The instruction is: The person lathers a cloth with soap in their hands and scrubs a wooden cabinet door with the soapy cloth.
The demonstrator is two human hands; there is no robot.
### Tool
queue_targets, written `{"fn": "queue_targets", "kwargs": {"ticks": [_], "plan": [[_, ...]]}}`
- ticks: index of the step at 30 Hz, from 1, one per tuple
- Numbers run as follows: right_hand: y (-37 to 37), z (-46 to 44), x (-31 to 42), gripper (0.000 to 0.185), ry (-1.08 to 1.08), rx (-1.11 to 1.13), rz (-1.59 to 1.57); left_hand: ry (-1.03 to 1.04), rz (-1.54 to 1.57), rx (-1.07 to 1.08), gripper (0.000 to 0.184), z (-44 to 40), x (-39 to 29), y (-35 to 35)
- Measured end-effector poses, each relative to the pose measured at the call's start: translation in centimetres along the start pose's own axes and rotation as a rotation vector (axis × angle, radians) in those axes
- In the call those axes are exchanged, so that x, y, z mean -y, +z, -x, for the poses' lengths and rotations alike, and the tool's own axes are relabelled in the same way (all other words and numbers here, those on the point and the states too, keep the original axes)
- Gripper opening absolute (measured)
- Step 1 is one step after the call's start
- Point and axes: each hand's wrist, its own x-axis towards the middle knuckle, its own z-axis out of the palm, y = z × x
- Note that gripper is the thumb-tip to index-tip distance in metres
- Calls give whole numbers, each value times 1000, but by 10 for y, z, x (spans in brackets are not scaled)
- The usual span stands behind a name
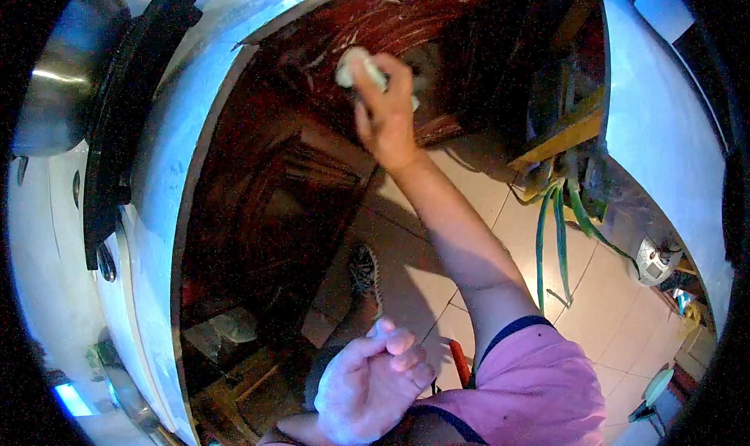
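Observation:
My right hand (384,118) is stretched forward, its fingers closed on a crumpled white cloth (358,66). The cloth is at, or just in front of, a dark red-brown carved wooden panel (344,63); contact cannot be made out. Part of the cloth is hidden by my fingers. Low in the view, my left hand (371,383) is raised near my body, palm partly showing. Its fingers are loosely curled in and nothing shows in them.
Beneath me is a tiled floor (469,188), with my patterned shoe (362,270) on it. Long green leaves (559,239) hang near a wooden bar (558,140) at the right. A red object (459,362) is beside my pink sleeve. A small silvery-white device (656,260) stands farther right.

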Motion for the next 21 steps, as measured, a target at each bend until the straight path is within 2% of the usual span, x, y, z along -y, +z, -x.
{"fn": "queue_targets", "kwargs": {"ticks": [3,4,5,6,9,12,13,14,15,16,17,18,21], "plan": [[-9,-2,-4,68,-69,129,40,-1,-12,14,15,-1,2,-1],[-13,-1,-14,68,-14,128,73,-1,-24,16,15,-2,2,-1],[-19,-10,-17,66,33,9,44,-1,-26,14,15,-2,2,-2],[-22,-22,-39,58,-84,-190,131,-9,-40,35,15,-2,2,-2],[-53,-54,-57,36,273,-439,153,-18,-36,53,16,-3,2,-3],[-55,-67,-42,36,377,-470,155,-19,-15,35,15,-3,2,-2],[-49,-60,-48,35,232,-418,301,-17,-13,23,15,-3,2,-2],[-37,-59,-35,35,210,-450,198,-19,-16,21,15,-4,3,-1],[-35,-55,-22,40,144,-303,177,-21,-11,19,15,-4,3,-1],[-17,-41,-18,55,37,-308,3,-22,-4,17,14,-4,4,0],[-16,-34,2,67,44,-157,125,-23,-7,18,14,-4,5,0],[-17,-29,12,71,21,-27,115,-17,-2,4,14,-5,7,1],[-23,-34,4,70,-35,-41,112,-8,-12,-7,13,-6,9,2]]}}
